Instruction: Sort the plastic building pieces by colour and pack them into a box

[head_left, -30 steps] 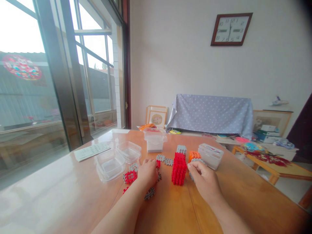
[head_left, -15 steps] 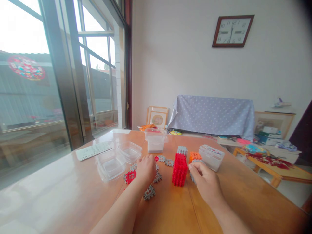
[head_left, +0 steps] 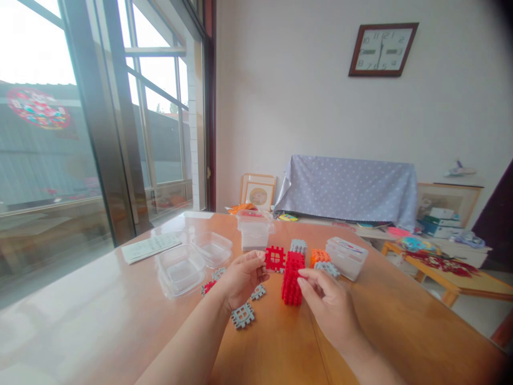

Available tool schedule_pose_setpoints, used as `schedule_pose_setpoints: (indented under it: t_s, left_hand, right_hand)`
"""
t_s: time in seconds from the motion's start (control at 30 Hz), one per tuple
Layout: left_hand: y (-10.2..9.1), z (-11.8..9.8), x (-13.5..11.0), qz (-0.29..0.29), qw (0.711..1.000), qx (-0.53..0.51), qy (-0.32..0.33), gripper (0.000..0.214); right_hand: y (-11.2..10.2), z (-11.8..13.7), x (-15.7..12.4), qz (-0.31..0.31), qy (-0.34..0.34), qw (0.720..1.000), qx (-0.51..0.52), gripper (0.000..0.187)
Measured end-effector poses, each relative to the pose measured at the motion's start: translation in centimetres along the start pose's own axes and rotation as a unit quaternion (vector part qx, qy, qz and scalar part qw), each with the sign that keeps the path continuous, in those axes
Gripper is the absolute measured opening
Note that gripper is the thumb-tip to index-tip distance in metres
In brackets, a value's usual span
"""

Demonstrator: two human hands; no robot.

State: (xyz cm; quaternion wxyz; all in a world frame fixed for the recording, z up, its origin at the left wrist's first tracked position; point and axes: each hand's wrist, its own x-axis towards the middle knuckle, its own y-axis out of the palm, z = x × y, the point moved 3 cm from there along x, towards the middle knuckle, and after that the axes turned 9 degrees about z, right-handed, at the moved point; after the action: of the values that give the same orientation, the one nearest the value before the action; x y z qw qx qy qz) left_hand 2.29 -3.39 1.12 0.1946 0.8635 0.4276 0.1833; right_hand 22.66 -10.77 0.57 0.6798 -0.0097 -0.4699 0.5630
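My left hand [head_left: 240,278] pinches a flat red waffle piece [head_left: 274,259] and holds it up just left of a red block tower [head_left: 292,278] standing on the wooden table [head_left: 120,321]. My right hand [head_left: 326,307] is closed around the tower's right side, thumb on its front. Loose grey waffle pieces [head_left: 242,315] and a red one [head_left: 207,287] lie under and around the left hand. Behind the tower sit an orange block [head_left: 319,256] and grey blocks [head_left: 298,246].
Two clear shallow containers [head_left: 182,269] and a paper sheet [head_left: 150,247] lie at the left. A white tub [head_left: 254,230] stands behind, a lidded box [head_left: 347,257] at the right. Beyond are a cloth-covered bench [head_left: 348,187] and a low cluttered table [head_left: 436,262].
My left hand lifted a red waffle piece off the table and brought it up beside the tower. My right hand shifted from the grey pieces onto the red tower.
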Motion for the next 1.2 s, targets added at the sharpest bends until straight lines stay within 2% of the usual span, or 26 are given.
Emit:
schedule_pose_setpoints:
  t_s: [0.17,0.3,0.57,0.67,0.73,0.8,1.0,1.2]
  left_hand:
    - [0.9,1.0,-0.1,0.031,0.998,-0.04,-0.044,0.02]
    - [1.4,1.5,-0.1,0.059,0.995,-0.058,-0.055,0.015]
    - [2.4,1.5,-0.3,0.07,0.993,-0.065,-0.063,0.015]
    - [2.8,1.2,-0.5,0.079,0.994,-0.052,-0.06,0.024]
    - [2.9,1.1,-0.6,0.071,0.996,-0.026,-0.052,0.03]
    - [2.7,1.3,-0.6,0.051,0.998,0.005,-0.047,0.028]
    - [1.6,2.2,0.1,-0.029,0.998,0.014,-0.052,0.027]
    - [1.7,2.1,0.1,-0.046,0.997,0.001,-0.056,0.028]
  right_hand:
    - [0.5,-0.2,-0.2,0.01,-0.013,1.0,-0.021,0.019]
    - [0.8,-0.2,-0.2,0.014,-0.001,1.0,-0.009,0.017]
    - [0.3,0.6,0.0,0.044,0.074,0.988,0.127,0.029]
    - [0.0,0.9,0.0,0.064,0.076,0.984,0.147,0.03]
    - [0.0,1.0,0.0,0.083,0.067,0.984,0.146,0.029]
    - [0.3,0.9,-0.1,0.096,0.06,0.984,0.136,0.027]
    - [0.9,0.0,-0.3,0.038,0.037,0.997,0.064,0.017]
    - [0.9,0.6,-0.2,0.049,-0.013,0.999,-0.012,0.012]
